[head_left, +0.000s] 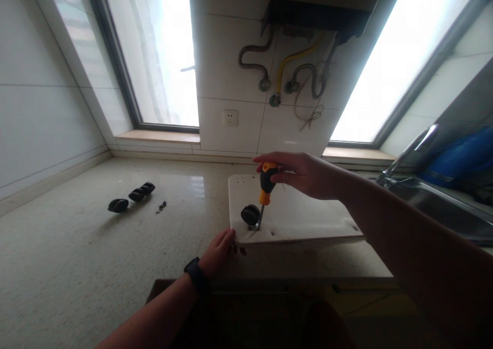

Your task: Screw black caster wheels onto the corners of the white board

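Right hand [304, 174] closed around the black-and-orange handle of a short screwdriver [265, 187], held upright; shaft tip down at the metal mounting plate of a small black caster wheel [250, 215]; wheel sits at the near left corner of a flat white rectangular board [308, 215]. Left hand [219, 249], black wristband on the wrist, fingers together, pressed flat against that same near left corner of the board; holding nothing, only bracing.

Board lies flat on the pale speckled stone counter [77, 256], close to the counter's near edge and just left of a stainless steel sink [442, 205]; small holes show at its far left corner and near the near edge.

Handling, judged: board looks stiff and light, liable to slide on the polished stone unless held down at the corner; screwdriver rigid, rubbery grip, best taken round the fat part of the handle; caster swivels, so steadier by its plate than by the wheel.

Count: one screwdriver; one board; one caster on the board; loose black casters [133, 195] toward the counter's far left, apparently four, one set apart from a touching row, exact number uncertain; a small dark heap of screws [160, 205] just right of them, too small to count.

Beyond: chrome tap [412, 151] over the sink; white wall socket [230, 118]; hoses under a wall heater [316, 20].
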A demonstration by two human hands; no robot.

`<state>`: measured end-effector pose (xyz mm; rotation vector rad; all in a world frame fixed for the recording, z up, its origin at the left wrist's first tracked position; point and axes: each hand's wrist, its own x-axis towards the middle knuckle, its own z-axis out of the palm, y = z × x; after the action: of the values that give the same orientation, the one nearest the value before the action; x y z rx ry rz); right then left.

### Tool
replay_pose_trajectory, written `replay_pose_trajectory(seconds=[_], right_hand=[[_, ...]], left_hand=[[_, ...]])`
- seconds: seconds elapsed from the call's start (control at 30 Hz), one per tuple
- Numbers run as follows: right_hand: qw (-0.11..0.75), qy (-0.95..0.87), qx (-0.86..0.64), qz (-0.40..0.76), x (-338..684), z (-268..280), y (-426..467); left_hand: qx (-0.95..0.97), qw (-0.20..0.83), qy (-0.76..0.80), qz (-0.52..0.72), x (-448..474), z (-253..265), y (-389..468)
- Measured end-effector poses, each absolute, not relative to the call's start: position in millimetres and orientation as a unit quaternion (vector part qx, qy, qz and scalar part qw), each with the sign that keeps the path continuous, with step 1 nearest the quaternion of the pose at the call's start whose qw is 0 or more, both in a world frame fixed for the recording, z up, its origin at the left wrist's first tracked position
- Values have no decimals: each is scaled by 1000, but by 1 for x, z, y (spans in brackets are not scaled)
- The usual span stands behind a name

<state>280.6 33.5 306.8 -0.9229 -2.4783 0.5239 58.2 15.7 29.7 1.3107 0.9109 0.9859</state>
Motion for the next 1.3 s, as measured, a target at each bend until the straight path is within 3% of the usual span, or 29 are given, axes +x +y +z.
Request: replay_pose_trajectory(seconds=[0.2,0.33,0.4,0.5,0.67,0.77,0.93,1.03,1.1,1.3], right_hand=[[242,-845,-464,-111,271,303,31],[179,-805,-530,-198,269,304,28],[157,-824,-521,-158,273,305,29],[157,-884,-440,8,285,305,33],[221,-886,-337,229,294,301,43],[249,-866,-388,195,291,299,44],[248,-823,-501,-99,283,295,36],[212,-814,-518,-159,281,294,31],[204,-830,-508,-111,283,295,30],[227,-876,-378,194,293,296,37]], left_hand=[[553,601,390,425,58,31,15],[560,592,393,426,58,32,15],[561,587,396,429,58,32,14],[557,594,392,428,58,30,15],[552,600,390,428,58,25,17],[555,591,397,431,58,26,17],[556,589,400,429,58,29,16],[560,584,402,429,57,29,16],[560,589,396,429,57,29,16],[564,588,387,432,56,29,16]])
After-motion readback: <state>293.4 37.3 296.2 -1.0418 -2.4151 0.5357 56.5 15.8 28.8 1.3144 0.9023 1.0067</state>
